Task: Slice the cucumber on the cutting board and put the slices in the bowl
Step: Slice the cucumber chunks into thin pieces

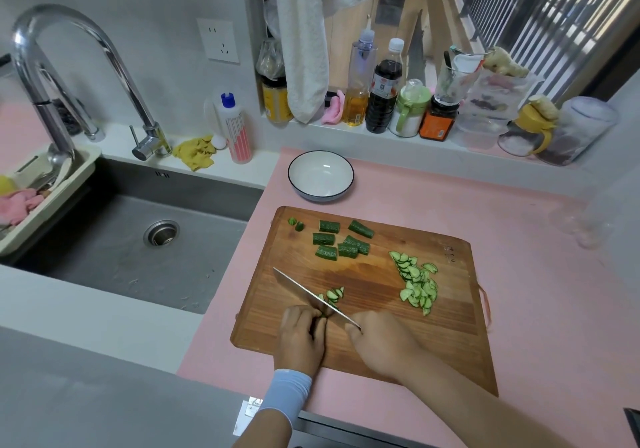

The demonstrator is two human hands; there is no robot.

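Single head-worn view
The wide-angle camera looked forward and down, close over the cutting board (450, 326), with the sink (104, 257) at left.

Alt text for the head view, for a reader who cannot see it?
A right hand slices a cucumber piece with a knife on a wooden cutting board while the left hand steadies it. A pile of slices and several uncut chunks lie on the board; the white bowl behind it holds nothing.

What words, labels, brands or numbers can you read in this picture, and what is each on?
Nothing reads clearly.
Stamp on the cutting board: too blurred.
Label on the dark sauce bottle: too blurred.
Label on the orange jar: too small.
Print on the pink-striped bottle: too small.
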